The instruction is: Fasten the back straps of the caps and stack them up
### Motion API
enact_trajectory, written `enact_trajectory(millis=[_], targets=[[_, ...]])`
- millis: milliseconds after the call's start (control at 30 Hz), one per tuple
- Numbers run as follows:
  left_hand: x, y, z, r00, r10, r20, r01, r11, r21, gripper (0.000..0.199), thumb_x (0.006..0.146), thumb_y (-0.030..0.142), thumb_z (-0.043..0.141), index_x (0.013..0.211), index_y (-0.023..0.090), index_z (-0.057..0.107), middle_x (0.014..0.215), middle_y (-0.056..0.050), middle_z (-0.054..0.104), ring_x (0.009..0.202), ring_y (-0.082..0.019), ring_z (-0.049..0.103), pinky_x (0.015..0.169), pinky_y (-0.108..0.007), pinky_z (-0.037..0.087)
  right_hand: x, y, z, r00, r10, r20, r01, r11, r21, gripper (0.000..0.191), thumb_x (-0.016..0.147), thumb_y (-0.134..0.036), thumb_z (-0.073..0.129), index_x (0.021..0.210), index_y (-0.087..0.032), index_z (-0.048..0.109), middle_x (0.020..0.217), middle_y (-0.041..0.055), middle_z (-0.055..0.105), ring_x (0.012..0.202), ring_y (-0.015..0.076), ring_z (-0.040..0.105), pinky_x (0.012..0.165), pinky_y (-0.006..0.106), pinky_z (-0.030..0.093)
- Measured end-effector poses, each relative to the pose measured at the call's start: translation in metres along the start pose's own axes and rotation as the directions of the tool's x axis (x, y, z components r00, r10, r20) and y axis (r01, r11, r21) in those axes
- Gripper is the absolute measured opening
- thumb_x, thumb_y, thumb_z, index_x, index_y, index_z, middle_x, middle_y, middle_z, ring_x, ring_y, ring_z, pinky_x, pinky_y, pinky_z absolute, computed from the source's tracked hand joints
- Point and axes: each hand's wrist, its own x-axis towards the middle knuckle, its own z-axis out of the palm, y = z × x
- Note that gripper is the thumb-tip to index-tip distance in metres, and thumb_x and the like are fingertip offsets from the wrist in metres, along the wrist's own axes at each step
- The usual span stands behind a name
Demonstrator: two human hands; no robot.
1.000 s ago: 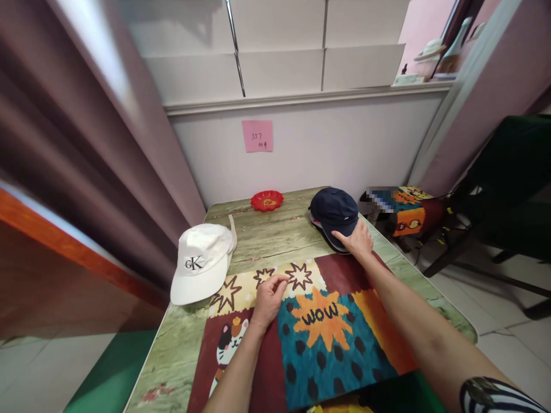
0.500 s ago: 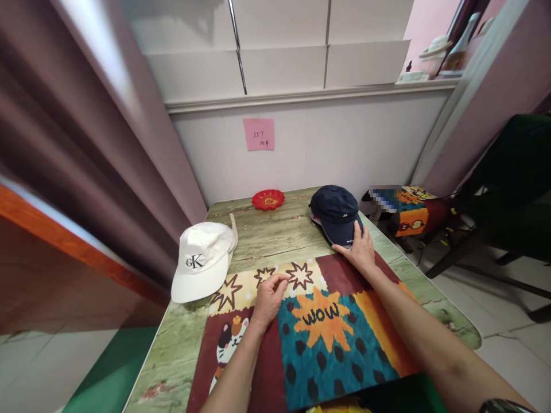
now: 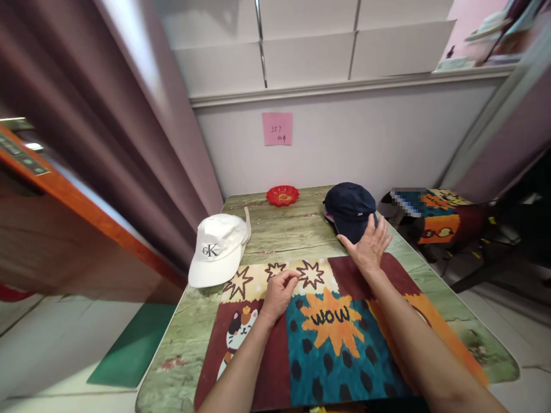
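Observation:
A navy cap (image 3: 349, 206) sits at the back right of the green table, its brim toward me. My right hand (image 3: 371, 245) is at the front of that brim, fingers spread, the fingertips overlapping the brim's edge; whether they touch it I cannot tell. Over the cream part of the colourful mat (image 3: 336, 367), my left hand (image 3: 280, 291) is closed with thumb and forefinger pinched together; anything between them is too small to make out. A white cap (image 3: 219, 246) with black letters lies at the left, its brim on the mat's corner.
A red scalloped dish (image 3: 282, 195) stands near the table's back edge. Behind it, a pink note (image 3: 277, 129) is on the white wall. Curtains (image 3: 163, 126) hang at the left. Another patterned cloth (image 3: 443, 223) shows beyond the table's right side.
The view has shifted, so the table and caps appear farther right. My right hand's fingers have spread wider and lifted from the navy cap's brim. My left hand stays pinched over the mat.

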Motion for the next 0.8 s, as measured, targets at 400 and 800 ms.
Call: enact_trajectory(millis=[400, 800], targets=[[-0.006, 0.009, 0.002, 0.999, -0.026, -0.040, 0.025, 1.000, -0.013, 0.017, 0.087, 0.025, 0.060, 0.089, 0.022, 0.078, 0.092, -0.005, 0.079, 0.088, -0.021, 0.072, 0.087, -0.034, 0.056, -0.025, -0.114, 0.090, 0.804, -0.030, 0.593, -0.585, 0.135, 0.800, 0.050, 0.071, -0.063, 0.076, 0.093, -0.019, 0.067, 0.091, 0.0071, 0.074, 0.083, 0.0203, 0.075, 0.078, 0.036, 0.064], [0.034, 0.024, -0.067, 0.877, 0.017, -0.479, 0.055, 0.989, 0.137, 0.013, 0.085, 0.030, 0.066, 0.091, 0.020, 0.073, 0.092, -0.006, 0.074, 0.085, -0.021, 0.066, 0.080, -0.033, 0.054, -0.034, -0.104, 0.114, 0.725, -0.015, 0.688, -0.685, 0.082, 0.724, 0.041, 0.070, -0.046, 0.084, 0.093, -0.015, 0.072, 0.087, 0.0057, 0.075, 0.069, 0.0135, 0.072, 0.066, 0.024, 0.063]])
